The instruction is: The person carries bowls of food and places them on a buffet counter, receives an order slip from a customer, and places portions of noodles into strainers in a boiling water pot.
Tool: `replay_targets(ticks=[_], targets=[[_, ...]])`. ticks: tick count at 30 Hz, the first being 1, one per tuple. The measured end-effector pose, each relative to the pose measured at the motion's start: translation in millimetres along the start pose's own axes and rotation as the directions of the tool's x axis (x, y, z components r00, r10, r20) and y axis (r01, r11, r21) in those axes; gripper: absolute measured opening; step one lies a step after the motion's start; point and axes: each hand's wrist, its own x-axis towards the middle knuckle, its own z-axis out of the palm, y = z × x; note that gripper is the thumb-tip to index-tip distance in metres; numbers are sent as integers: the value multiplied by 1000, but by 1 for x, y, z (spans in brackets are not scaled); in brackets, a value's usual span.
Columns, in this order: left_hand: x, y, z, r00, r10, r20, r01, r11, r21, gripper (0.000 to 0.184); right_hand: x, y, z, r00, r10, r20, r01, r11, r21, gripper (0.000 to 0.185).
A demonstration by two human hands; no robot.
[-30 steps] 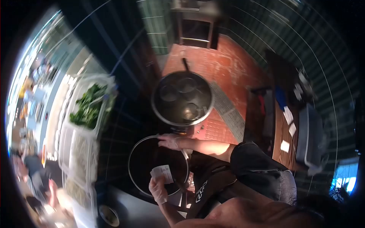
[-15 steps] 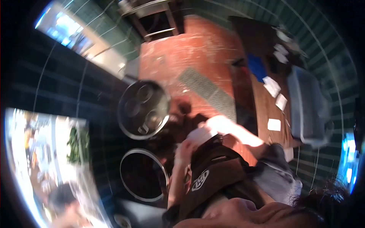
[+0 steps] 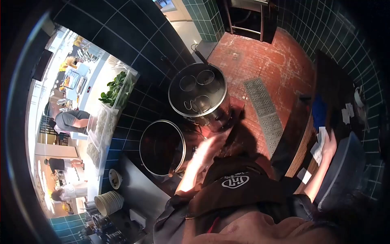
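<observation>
My left hand (image 3: 211,148) is stretched forward in front of the apron, brightly lit and slightly blurred. Its fingers look extended, and I see nothing in them. Beyond it stands a large steel pot (image 3: 197,114) of liquid, with round wire strainers (image 3: 205,77) set in it. Over on the right, my right hand (image 3: 330,145) is at a white slip of paper or cloth (image 3: 317,149) above the wooden table (image 3: 300,156). Whether its fingers grip the slip or only touch it is not clear. A blue cloth (image 3: 319,110) lies just beyond.
A second round pot (image 3: 161,148) with a dark inside stands at my left. Stacked bowls (image 3: 109,203) sit near the steel counter (image 3: 140,179). A grey bin (image 3: 343,166) borders the table. Through the opening at left, a person (image 3: 73,121) stands beyond leafy greens (image 3: 113,89).
My hands were together around something white; now they are apart. The right hand has moved out to the table on the right. The view has turned, showing more of the left side.
</observation>
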Motion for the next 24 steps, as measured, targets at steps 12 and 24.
replay_targets(ticks=[12, 24], targets=[[-17, 1, -75, 987, -31, -155, 11, 991, -132, 34, -142, -402, -93, 25, -933, -359, 616, -268, 741, 21], [-33, -81, -187, 871, -37, -491, -35, 990, -136, 27, -113, -405, 55, 649, -760, -24, 46, 7, 999, 23]])
